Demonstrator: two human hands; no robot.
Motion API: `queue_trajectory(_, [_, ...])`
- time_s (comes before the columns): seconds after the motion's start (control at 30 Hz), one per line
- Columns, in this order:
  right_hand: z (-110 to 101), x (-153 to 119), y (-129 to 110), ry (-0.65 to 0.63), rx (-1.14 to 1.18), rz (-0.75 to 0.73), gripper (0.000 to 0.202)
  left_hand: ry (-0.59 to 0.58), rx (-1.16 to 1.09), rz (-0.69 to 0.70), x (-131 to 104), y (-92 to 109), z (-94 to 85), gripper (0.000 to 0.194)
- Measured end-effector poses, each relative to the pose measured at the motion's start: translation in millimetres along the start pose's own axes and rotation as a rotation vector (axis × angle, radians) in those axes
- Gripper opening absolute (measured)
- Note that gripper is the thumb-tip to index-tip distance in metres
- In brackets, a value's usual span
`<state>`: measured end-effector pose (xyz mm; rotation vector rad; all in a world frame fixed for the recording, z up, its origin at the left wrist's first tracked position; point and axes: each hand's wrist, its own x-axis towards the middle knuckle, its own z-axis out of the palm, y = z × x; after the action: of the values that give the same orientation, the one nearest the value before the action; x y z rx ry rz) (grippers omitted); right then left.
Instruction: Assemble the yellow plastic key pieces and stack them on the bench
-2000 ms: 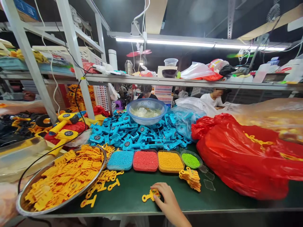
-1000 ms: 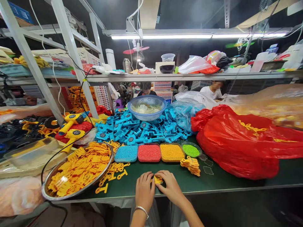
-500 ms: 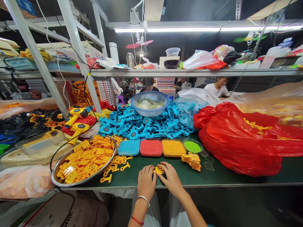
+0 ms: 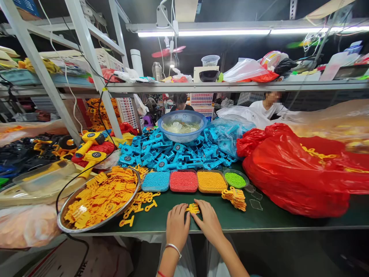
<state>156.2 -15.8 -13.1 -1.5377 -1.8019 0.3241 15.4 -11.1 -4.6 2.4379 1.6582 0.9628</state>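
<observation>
the left hand has been brought in; with the right hand, the yellow piece is steadied in nearly closed grips.

The piece lies between the left hand and right hand. Behind stand tubs, then a bowl on a pile. A pan lies left, a bag right.

The yellow piece looks plastic, the pan shiny metal, the red bag glossy.
</observation>
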Motion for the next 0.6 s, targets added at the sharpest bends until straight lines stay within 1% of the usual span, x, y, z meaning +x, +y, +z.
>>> queue_trajectory(0.17, [-1.5, -0.3, -4.1, 0.023, 0.053, -0.013, 0.036, -0.029, 0.009, 0.043, -0.9, -5.3, 2.1, 0.028])
queue_trajectory(0.23, [-4.2, -5.4, -3.7, 0.028, 0.119, -0.039, 0.035, -0.028, 0.013, 0.063, -1.0, -7.6, 3.2, 0.029])
queue_trajectory(0.27, [-6.5, -9.8, -0.5, 0.057, 0.156, -0.056, 0.033, -0.025, 0.017, 0.07, -1.0, -8.7, 3.9, 0.029])
queue_trajectory(0.3, [-9.9, -15.3, 5.6, 0.12, 0.186, -0.071, 0.029, -0.019, 0.022, 0.074, -0.8, -9.8, 4.7, 0.029])
queue_trajectory(0.33, [-14.9, -21.6, 15.2, 0.231, 0.196, -0.076, 0.025, -0.013, 0.028, 0.078, -0.6, -10.8, 5.8, 0.029])
queue_trajectory(0.4, [-30.6, -35.2, 44.5, 0.55, 0.14, -0.028, 0.025, 0.005, 0.042, 0.087, -0.1, -12.7, 8.4, 0.03])
queue_trajectory(0.43, [-41.5, -41.4, 63.2, 0.727, 0.071, 0.026, 0.025, 0.015, 0.048, 0.091, 0.1, -13.5, 10.0, 0.03])
queue_trajectory(0.47, [-53.9, -46.7, 83.3, 0.828, -0.007, 0.113, 0.025, 0.026, 0.055, 0.095, 0.2, -14.1, 11.7, 0.03])
queue_trajectory(0.5, [-67.1, -51.1, 103.4, 0.871, -0.085, 0.183, 0.029, 0.037, 0.062, 0.097, 0.3, -14.6, 13.3, 0.031])
queue_trajectory(0.53, [-80.1, -54.5, 122.4, 0.843, -0.16, 0.218, 0.035, 0.049, 0.071, 0.098, 0.4, -15.1, 14.9, 0.031])
queue_trajectory(0.6, [-101.6, -60.0, 152.2, 0.579, -0.277, 0.2, 0.044, 0.073, 0.088, 0.098, 0.5, -15.6, 17.4, 0.031])
